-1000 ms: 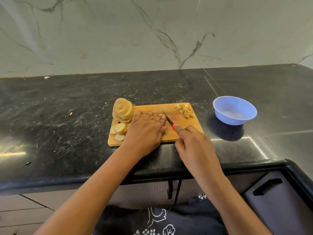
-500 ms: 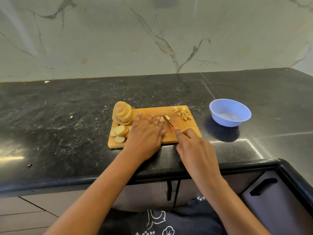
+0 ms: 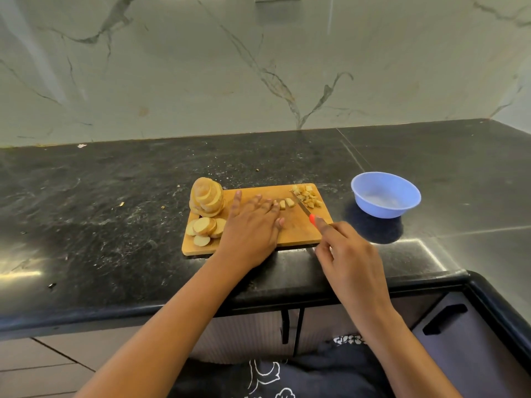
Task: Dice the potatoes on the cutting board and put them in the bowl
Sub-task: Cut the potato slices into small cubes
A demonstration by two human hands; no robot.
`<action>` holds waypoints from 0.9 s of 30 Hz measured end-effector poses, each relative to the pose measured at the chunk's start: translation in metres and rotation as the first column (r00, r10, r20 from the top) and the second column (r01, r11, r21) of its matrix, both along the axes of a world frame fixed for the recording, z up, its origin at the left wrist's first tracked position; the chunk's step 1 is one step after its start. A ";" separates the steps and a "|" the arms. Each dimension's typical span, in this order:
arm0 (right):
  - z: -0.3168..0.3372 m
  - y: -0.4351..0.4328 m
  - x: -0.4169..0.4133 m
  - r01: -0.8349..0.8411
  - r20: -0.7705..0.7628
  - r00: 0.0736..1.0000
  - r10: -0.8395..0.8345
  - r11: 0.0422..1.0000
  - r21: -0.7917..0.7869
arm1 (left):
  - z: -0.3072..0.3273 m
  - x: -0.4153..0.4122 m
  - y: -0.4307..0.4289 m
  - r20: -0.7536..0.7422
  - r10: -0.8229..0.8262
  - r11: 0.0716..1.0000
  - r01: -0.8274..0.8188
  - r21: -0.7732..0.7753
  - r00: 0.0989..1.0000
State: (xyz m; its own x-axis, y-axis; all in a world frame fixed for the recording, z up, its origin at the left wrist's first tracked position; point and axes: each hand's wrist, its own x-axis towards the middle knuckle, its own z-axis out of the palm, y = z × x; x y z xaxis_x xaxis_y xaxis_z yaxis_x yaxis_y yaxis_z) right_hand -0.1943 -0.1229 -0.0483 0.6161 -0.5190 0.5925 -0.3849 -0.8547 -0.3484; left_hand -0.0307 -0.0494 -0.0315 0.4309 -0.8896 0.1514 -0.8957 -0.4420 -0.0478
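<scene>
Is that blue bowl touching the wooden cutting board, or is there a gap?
Apart. The head view shows a strip of black counter between the right edge of the cutting board and the blue bowl.

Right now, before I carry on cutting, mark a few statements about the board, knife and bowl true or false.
The right hand holds the knife. True.
The bowl holds diced potato. False: no pieces show in it; the diced pile lies on the cutting board.
The stack of slices stands at the board's left end. True.
The left hand grips the bowl. False: it lies flat on the board, fingers straight.
</scene>
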 end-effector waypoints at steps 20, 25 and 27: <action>-0.004 -0.019 0.015 0.008 -0.101 0.995 -0.028 0.982 -0.189 | -0.003 -0.003 0.001 0.000 0.022 0.998 -0.022 -0.055 1.000; -0.003 -0.022 0.010 0.003 -0.065 0.998 -0.012 0.989 -0.145 | -0.005 -0.001 0.000 -0.009 0.003 0.999 -0.003 -0.034 1.000; -0.003 -0.017 0.005 -0.033 -0.052 0.998 0.026 0.990 -0.140 | -0.007 0.000 -0.001 -0.011 -0.003 1.000 0.003 -0.025 1.000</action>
